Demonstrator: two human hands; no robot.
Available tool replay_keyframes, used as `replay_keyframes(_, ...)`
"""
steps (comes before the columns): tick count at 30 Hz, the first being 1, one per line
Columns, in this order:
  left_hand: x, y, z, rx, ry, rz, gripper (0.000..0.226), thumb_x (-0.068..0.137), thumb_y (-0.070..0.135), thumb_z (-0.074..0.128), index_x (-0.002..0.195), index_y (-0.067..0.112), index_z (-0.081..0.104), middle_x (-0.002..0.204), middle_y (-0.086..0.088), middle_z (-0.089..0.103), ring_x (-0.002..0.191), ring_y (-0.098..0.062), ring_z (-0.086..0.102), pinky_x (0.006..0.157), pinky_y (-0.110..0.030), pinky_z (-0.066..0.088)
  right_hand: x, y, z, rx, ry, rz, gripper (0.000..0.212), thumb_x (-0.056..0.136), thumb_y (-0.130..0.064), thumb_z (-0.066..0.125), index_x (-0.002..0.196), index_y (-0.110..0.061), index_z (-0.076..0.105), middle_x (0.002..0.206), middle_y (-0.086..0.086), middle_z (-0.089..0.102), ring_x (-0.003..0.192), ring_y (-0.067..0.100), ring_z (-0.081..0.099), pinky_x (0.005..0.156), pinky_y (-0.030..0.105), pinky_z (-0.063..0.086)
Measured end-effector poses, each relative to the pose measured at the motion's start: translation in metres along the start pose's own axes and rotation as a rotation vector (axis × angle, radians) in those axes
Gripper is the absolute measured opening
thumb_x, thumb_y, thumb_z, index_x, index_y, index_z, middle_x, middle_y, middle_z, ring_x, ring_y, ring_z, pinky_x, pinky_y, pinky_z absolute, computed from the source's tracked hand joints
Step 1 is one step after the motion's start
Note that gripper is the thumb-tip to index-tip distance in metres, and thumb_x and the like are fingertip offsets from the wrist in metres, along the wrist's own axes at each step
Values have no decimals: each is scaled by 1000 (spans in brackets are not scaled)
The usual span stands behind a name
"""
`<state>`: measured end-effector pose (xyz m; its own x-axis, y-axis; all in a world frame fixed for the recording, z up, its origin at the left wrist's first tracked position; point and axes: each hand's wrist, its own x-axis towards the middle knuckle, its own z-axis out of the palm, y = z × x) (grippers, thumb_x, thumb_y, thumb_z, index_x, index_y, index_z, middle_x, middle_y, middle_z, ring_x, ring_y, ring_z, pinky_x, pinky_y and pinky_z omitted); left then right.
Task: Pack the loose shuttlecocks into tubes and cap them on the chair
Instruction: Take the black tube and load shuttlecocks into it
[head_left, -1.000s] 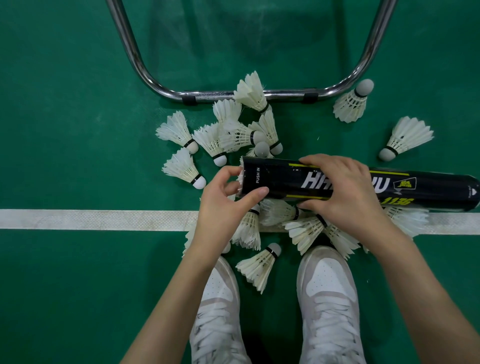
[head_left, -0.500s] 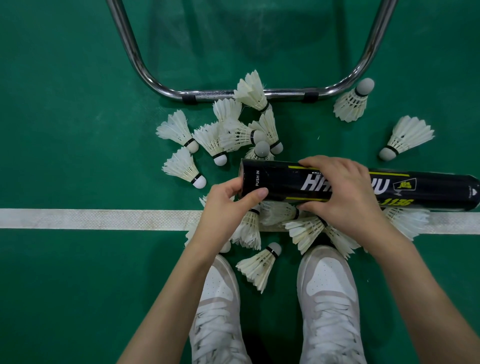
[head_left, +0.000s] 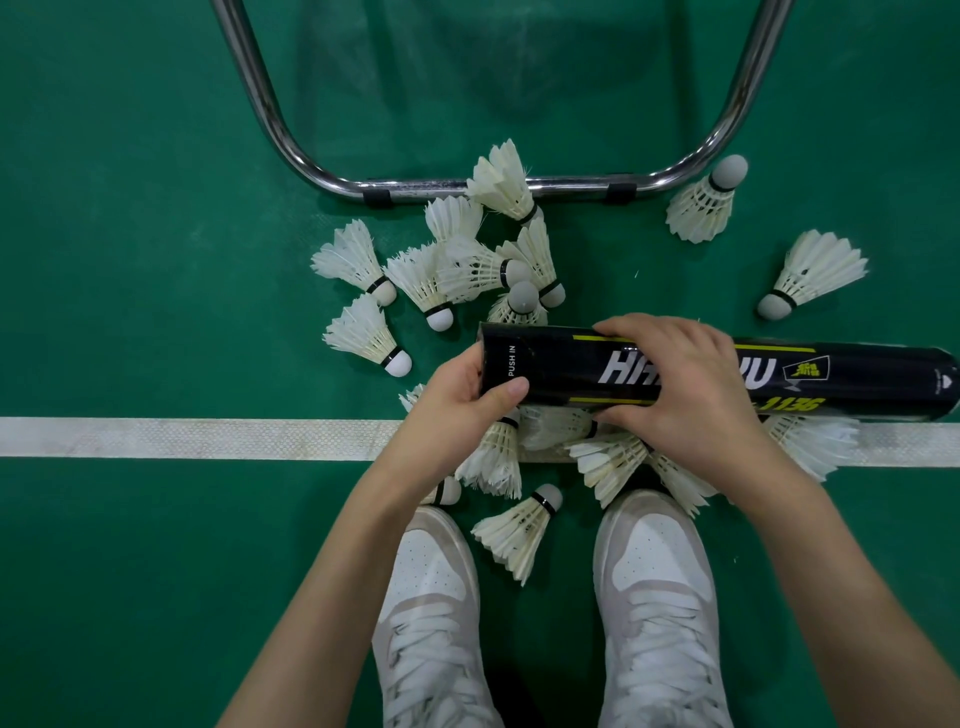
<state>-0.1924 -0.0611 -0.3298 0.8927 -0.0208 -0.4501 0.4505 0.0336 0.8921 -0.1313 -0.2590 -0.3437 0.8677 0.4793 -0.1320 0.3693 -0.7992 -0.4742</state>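
Black tube (head_left: 701, 376) held level over loose shuttlecocks (head_left: 358, 338) on floor; R hand (head_left: 691, 395) gripping mid-tube, L hand (head_left: 462, 405) gripping open end.

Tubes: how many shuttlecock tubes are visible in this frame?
1. The black tube is held crosswise just beyond the white line, left hand at its PUSH IN end, right hand gripping its middle. More may lie outside the view.
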Motion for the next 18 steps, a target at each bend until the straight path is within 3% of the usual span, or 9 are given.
replay_keyframes(5, -4, -2, -10, 20, 82, 11, 30, 88, 18, 60, 117, 23, 57, 113, 5, 68, 107, -5, 61, 92, -20, 47, 3, -2, -1, 7, -6, 1, 73, 64, -34, 80, 129, -31, 47, 130, -7, 51, 121, 18, 39, 100, 29, 15)
replay_keyframes(7, -6, -1, -18, -24, 169, 14, 37, 82, 25, 62, 119, 22, 56, 112, 3, 68, 106, -7, 62, 88, -19, 48, 4, -3, -2, 8, -3, 4, 73, 64, -35, 80, 129, -31, 47, 130, -7, 51, 122, 18, 38, 100, 29, 15)
replay_keyframes(10, -9, 1, -31, 31, 274, 92, 30, 88, 20, 58, 118, 16, 59, 111, 7, 67, 103, -2, 61, 85, -15, 46, 6, -4, -3, 7, -6, 8, 73, 65, -35, 79, 130, -31, 47, 131, -6, 51, 122, 19, 38, 100, 29, 15)
replay_keyframes(13, -5, -9, -46, 312, 426, 153, 26, 90, 22, 60, 116, 24, 61, 118, 17, 61, 115, -1, 51, 99, -23, 37, 6, -5, -3, 1, -15, 10, 73, 65, -34, 80, 130, -31, 46, 131, -6, 51, 123, 19, 38, 100, 30, 15)
replay_keyframes(16, 3, -24, -61, 757, 567, 220, 33, 88, 15, 62, 120, 21, 59, 135, 5, 49, 130, -16, 33, 108, -31, 24, 6, -5, -1, -13, -24, 8, 74, 65, -34, 80, 130, -31, 46, 131, -6, 51, 123, 19, 39, 101, 32, 16)
replay_keyframes(18, 8, -31, -67, 871, 604, 175, 41, 88, 13, 62, 128, 18, 54, 147, -5, 36, 138, -23, 22, 113, -38, 17, 6, -4, -1, -17, -29, 7, 74, 65, -35, 80, 130, -31, 46, 131, -6, 51, 122, 19, 39, 101, 32, 16)
